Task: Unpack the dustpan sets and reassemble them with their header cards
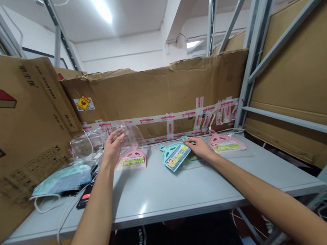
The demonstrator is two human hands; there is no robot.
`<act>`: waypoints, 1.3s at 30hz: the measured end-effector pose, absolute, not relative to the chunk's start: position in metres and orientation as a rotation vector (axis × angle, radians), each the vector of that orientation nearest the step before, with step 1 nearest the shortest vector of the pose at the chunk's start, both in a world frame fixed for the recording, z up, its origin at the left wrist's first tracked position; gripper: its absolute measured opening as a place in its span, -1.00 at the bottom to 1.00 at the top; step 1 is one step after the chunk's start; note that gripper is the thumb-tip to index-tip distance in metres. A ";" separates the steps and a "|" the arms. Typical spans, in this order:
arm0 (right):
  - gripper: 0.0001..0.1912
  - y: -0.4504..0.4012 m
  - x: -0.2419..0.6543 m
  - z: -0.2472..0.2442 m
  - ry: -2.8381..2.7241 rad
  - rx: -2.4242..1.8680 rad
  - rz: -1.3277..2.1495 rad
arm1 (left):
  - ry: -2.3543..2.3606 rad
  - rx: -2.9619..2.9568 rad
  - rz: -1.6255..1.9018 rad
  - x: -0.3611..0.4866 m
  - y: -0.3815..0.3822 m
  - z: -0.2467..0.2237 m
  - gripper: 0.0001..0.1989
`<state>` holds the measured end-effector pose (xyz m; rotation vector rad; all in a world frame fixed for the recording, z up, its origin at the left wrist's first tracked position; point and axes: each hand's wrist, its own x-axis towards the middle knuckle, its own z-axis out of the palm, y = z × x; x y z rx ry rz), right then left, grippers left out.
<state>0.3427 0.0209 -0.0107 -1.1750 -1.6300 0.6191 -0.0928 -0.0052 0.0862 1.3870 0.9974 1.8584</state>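
My right hand pinches the right upper edge of a small teal dustpan, tilted above the table, with a blue and yellow printed card on its front. Partly behind it and my fingers is another teal piece with a round hanging loop. My left hand is raised at the left with its fingers stretched out. Clear plastic film stands by its fingertips; a firm hold on it does not show. Just below lies a pink dustpan with a yellow-green label.
A second pink dustpan lies at the right back of the grey table. On the left are a teal-blue packet, a black phone-like device and white cables. Cardboard walls the back; metal posts stand at the right.
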 end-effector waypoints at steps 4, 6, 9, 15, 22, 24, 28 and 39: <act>-0.64 0.025 0.353 -0.008 -1.501 -1.136 0.772 | 1.087 1.987 1.934 -0.080 -0.025 0.096 -0.81; -0.57 0.027 0.358 -0.006 -1.430 -1.101 0.856 | 1.127 2.292 1.777 -0.071 -0.030 0.094 -0.92; -0.49 0.029 0.367 -0.001 -1.369 -1.044 0.946 | 1.157 2.635 1.367 -0.058 -0.025 0.079 -0.81; -0.45 0.028 0.387 0.007 -1.353 -1.004 1.074 | 1.247 2.754 0.687 -0.043 -0.012 0.040 -0.72; -0.44 0.030 0.390 0.003 -1.292 -0.999 1.100 | 1.414 2.671 0.675 -0.055 -0.006 0.032 0.14; -0.45 0.031 0.387 0.001 -1.302 -1.001 1.089 | 1.552 2.591 0.627 -0.061 -0.003 0.030 0.32; -0.44 0.032 0.380 -0.004 -1.306 -0.999 1.098 | 1.671 2.458 0.469 -0.067 0.001 0.030 0.31; -0.38 0.035 0.370 -0.011 -1.246 -0.991 1.130 | 1.601 2.420 0.580 -0.066 0.004 0.031 0.19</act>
